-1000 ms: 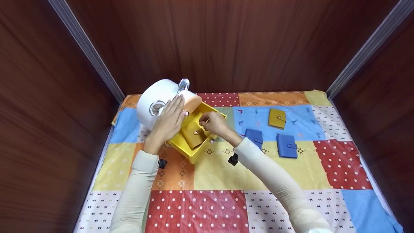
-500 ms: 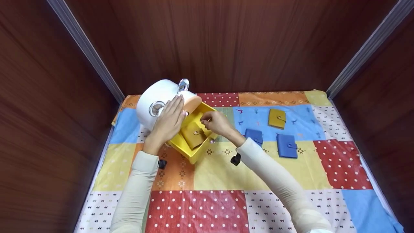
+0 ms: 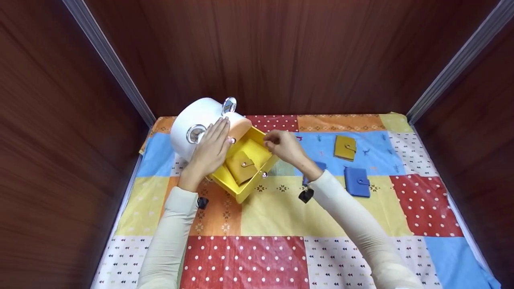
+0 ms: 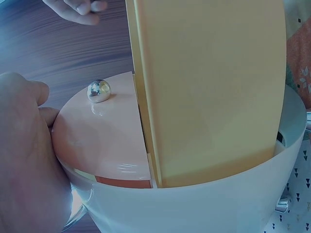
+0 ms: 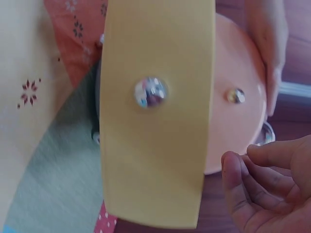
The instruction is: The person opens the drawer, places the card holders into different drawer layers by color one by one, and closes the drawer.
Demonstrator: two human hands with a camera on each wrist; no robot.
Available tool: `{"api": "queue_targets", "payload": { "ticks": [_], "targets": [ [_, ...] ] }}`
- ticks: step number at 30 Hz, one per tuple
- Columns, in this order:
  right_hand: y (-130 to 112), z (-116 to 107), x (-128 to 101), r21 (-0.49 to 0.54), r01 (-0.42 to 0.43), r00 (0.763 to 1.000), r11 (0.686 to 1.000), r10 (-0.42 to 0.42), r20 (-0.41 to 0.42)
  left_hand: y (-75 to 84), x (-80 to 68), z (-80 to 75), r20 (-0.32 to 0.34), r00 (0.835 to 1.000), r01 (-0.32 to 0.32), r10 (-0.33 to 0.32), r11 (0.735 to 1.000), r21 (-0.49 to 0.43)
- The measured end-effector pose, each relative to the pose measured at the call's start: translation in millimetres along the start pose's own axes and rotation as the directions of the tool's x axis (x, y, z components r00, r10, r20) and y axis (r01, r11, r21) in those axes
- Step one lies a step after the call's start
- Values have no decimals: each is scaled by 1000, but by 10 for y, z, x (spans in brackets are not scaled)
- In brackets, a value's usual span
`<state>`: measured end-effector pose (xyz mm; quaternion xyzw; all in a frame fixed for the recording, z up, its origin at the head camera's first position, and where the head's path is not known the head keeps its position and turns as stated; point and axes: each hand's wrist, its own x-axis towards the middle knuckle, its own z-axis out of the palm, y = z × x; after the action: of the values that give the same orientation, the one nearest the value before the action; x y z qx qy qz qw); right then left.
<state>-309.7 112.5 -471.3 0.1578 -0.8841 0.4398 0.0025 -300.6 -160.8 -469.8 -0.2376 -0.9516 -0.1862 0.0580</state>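
A round white storage box [image 3: 202, 110] with a peach front lies tilted at the left, its yellow drawer [image 3: 249, 189] pulled out. Inside the drawer is a small mustard wallet [image 3: 242, 167] with a snap strap. My left hand [image 3: 211, 146] rests flat on the box's front edge with fingers straight. In the left wrist view, part of that hand [image 4: 29, 155] lies against the peach front [image 4: 102, 131]. My right hand [image 3: 287, 147] is over the drawer's far right corner, fingers loosely curled; in the right wrist view no thing shows between its fingers [image 5: 232, 170].
To the right lie another mustard wallet [image 3: 344, 147] and a blue wallet [image 3: 356, 182]. A second blue wallet [image 3: 321, 165] is partly covered by the right forearm. A patchwork cloth [image 3: 281, 212] covers the table, with brown wood panels [image 3: 321, 60] around it.
My right hand has moved up and to the right, from inside the drawer to above its corner. The left hand, the box and the wallets are where they were.
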Motion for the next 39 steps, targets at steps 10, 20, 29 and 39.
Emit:
{"api": "queue_targets", "payload": {
  "ticks": [10, 20, 29, 39],
  "targets": [
    [159, -473, -49, 34, -61, 992, 998, 65, -110, 8, -2, 5, -20, 1000, -9, 9, 1000, -15],
    [510, -862, -104, 16, -131, 969, 991, 131, -211, 24, -5, -9, -7, 1000, -2, 2, 1000, -4],
    [867, -1145, -182, -48, -236, 934, 971, 213, -286, 23, -5, 2, -19, 1000, -6, 6, 1000, 4],
    [1224, -1268, -238, -40, -341, 898, 939, 313, -310, 25, -11, 13, -34, 999, -5, 5, 1000, -5]
  ]
}}
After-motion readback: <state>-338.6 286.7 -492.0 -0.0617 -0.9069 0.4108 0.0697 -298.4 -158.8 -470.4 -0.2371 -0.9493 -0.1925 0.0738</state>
